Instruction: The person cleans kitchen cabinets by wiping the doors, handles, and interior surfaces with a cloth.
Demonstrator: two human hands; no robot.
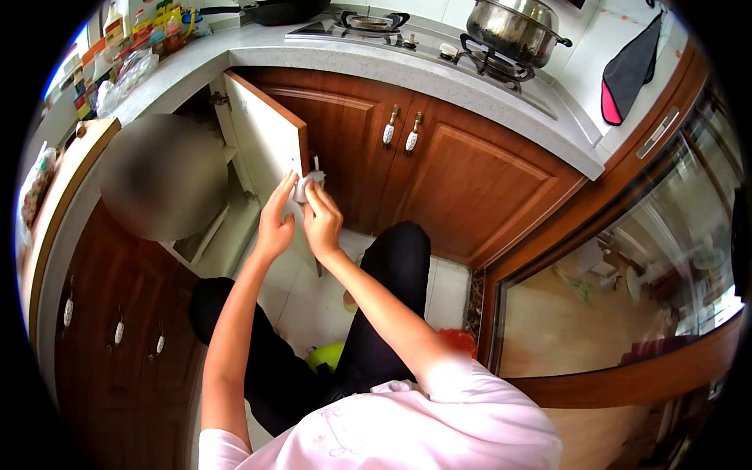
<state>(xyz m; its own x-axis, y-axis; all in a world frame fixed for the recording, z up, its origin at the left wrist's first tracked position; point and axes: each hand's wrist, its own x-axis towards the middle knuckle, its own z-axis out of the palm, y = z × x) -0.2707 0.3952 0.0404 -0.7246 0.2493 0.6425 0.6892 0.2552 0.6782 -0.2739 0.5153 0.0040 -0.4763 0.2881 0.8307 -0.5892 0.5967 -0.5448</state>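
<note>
An open cabinet door (266,135) stands out from the lower corner cabinet, its white inner face turned left. At its free edge, my right hand (322,221) is closed on a crumpled whitish cloth (311,186). My left hand (277,217) is just to the left, against the white inner side of the door, with its fingers stretched upward and no object visible in it. Part of the door's edge is hidden behind the cloth and fingers.
The grey countertop (345,59) runs above, with a steel pot (513,31) on the stove. Closed brown cabinet doors (478,184) are right of my hands. A blurred round patch hides part of the open cabinet. A glass-paned door (619,274) stands at the right.
</note>
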